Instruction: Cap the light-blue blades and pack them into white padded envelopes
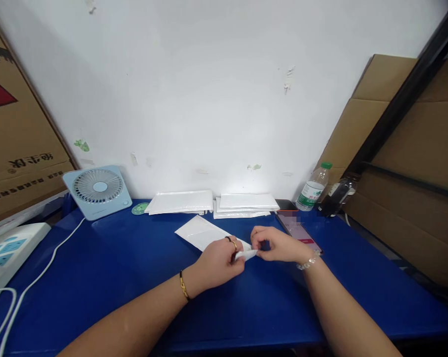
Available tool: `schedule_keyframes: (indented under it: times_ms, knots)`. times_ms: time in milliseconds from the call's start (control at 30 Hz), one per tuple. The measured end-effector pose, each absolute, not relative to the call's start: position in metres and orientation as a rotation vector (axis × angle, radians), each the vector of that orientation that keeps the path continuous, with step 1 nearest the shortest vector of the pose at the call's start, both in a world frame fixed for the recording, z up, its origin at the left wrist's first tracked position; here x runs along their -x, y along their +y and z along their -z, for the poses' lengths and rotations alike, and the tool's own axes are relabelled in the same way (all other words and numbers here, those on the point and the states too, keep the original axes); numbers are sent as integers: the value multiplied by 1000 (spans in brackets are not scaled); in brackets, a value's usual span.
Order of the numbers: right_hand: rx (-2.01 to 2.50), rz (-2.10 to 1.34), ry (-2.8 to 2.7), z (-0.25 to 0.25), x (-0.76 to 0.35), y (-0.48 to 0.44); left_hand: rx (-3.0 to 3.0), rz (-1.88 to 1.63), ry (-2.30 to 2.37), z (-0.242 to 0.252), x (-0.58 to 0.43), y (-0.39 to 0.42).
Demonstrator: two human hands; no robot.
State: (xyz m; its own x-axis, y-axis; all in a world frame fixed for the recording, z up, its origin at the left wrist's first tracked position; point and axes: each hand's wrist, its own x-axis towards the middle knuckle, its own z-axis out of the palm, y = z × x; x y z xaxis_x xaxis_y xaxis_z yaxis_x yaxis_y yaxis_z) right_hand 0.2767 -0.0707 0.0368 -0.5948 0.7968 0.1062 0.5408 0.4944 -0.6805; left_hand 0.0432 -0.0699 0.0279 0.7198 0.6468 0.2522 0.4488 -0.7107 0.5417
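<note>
- Head view: the left hand (221, 262) has its thumb and fingers closed on a small folded white piece (246, 255) over the glossy blue table (135, 297).
- The right hand (278, 244) pinches that piece's right end between thumb and forefinger.
- A flat, rectangular white envelope (198, 232) lies just beyond the left hand, partly hidden by it; whether the folded piece belongs to it, I cannot tell.
- Behind, two low stacks of flat white packets (181, 202) sit near the wall.
- A pink-screened phone (296, 229) lies beside the right wrist.
</note>
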Motion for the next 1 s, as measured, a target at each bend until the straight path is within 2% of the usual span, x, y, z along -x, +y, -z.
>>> schedule_keyframes:
  times_ms: [167,433,567,733,933,1000]
  knots:
    - [912,-1109,-1933,-52,-274,-76,-2123,-863,818,-45,-35,-73]
    - [1084,-1474,-1592,-15,-249,-63,-2284,-359,987,-29,-36,-76]
    - [1217,-1427,-1647,-2,-239,-58,-2374,-154,1107,-26,-33,-77]
    - [1188,-1371,-1509,-1,-233,-57,-2586,-333,1274,-31,-40,-82]
    - [1194,-1428,-1419,-9,-237,-59,-3012,-340,982,-31,-45,-82]
    - [1221,-1313,-1532,-15,-240,-62,-3021,-358,1002,-34,-41,-78]
